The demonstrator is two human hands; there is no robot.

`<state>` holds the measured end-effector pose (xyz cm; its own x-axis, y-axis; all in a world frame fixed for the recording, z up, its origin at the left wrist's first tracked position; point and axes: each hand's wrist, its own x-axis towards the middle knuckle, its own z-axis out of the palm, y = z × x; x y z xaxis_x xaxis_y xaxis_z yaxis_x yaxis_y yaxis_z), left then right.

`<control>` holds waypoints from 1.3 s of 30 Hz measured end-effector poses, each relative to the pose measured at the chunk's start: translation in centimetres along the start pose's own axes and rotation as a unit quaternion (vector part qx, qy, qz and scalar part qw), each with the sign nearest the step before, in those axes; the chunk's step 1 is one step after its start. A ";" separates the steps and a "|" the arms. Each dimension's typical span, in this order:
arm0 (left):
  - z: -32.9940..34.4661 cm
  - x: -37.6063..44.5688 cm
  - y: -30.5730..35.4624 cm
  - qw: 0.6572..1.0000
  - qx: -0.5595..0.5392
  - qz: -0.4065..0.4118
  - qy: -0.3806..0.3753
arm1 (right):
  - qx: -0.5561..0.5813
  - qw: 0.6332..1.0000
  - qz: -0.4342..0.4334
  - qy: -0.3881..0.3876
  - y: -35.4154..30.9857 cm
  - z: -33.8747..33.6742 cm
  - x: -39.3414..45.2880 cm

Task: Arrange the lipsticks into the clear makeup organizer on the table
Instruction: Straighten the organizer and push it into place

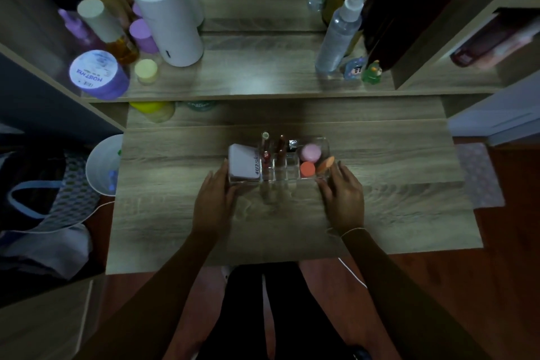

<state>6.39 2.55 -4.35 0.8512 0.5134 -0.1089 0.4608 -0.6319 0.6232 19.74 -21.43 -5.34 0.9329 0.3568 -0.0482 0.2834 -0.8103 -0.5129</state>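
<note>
The clear makeup organizer (pixel 292 177) sits in the middle of the wooden table. Two lipsticks stand upright in its middle slots: a red one with a pale cap (pixel 265 152) and a brown one (pixel 281 149). A white compact box (pixel 244 165) fills its left section; a pink sponge (pixel 310 152), an orange round one (pixel 307 169) and an orange teardrop sponge (pixel 326 164) lie in the right section. My left hand (pixel 214 202) presses the organizer's left end and my right hand (pixel 343 199) its right end, fingers against the walls.
A raised shelf behind holds a white cylinder (pixel 168 14), purple jars (pixel 98 73), bottles and a clear spray bottle (pixel 340 29). A white bin (pixel 103 166) stands left of the table (pixel 394 199); a bag lies on the floor at left.
</note>
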 end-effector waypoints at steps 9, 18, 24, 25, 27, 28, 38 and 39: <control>3.4 0.6 4.0 0.998 -0.024 0.057 0.011 | -0.005 0.999 0.029 0.027 4.6 -2.7 0.1; 7.9 1.7 8.6 0.997 -0.036 0.042 -0.047 | -0.049 0.996 0.056 0.042 9.2 -4.7 0.1; 10.2 3.1 11.8 0.995 -0.016 0.078 -0.062 | -0.078 0.993 0.075 0.040 12.2 -6.9 1.4; 10.6 3.3 12.4 0.994 -0.010 0.085 -0.062 | -0.078 0.993 0.077 0.039 12.7 -7.3 1.7; 11.3 3.7 13.3 0.994 0.001 0.087 -0.058 | -0.081 0.993 0.071 0.047 13.4 -7.8 2.3; 11.7 3.9 13.7 0.995 0.005 0.082 -0.059 | -0.083 0.993 0.066 0.052 13.8 -8.0 2.6; 12.7 5.9 16.4 0.995 0.004 0.088 -0.047 | -0.076 0.995 0.063 0.028 16.0 -9.5 5.5; 12.7 6.1 16.5 0.995 0.001 0.083 -0.046 | -0.075 0.995 0.064 0.027 16.1 -9.4 5.7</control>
<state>22.37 -12.15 -4.60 0.9352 0.3459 -0.0755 0.3120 -0.7043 0.6377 31.68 -36.81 -5.77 0.9726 0.2252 -0.0570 0.1887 -0.9091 -0.3714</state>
